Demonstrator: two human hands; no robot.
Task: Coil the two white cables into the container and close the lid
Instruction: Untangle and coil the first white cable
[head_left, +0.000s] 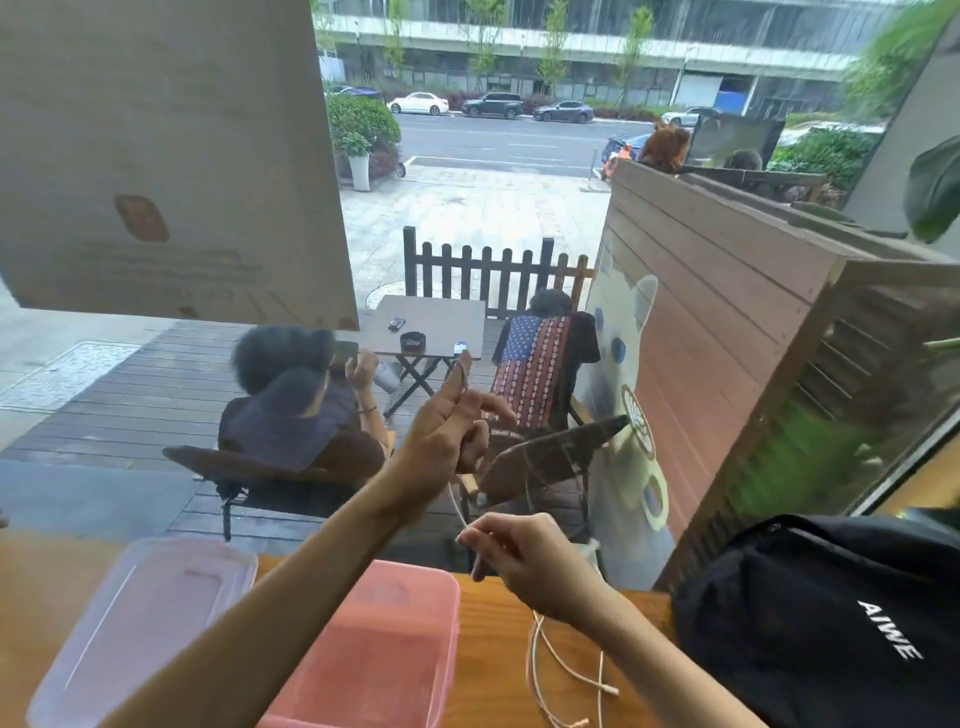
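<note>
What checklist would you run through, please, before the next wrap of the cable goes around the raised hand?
1. Left hand holds the white cable: ok.
2. Right hand pinches the same cable: ok.
3. Pink container open: ok.
4. Clear lid off, beside the container: ok.
5. Loose cable on the counter free of knots: cannot tell.
6. Any coils already in the container: cannot tell.

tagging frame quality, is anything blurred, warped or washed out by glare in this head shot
Head view: motion blur smears the foliage at right and softens the left hand, right hand and thin white cable; wide-angle distortion bends the wooden fence; even daylight, no hard shadows; faint window reflections; the pink container looks soft.
</note>
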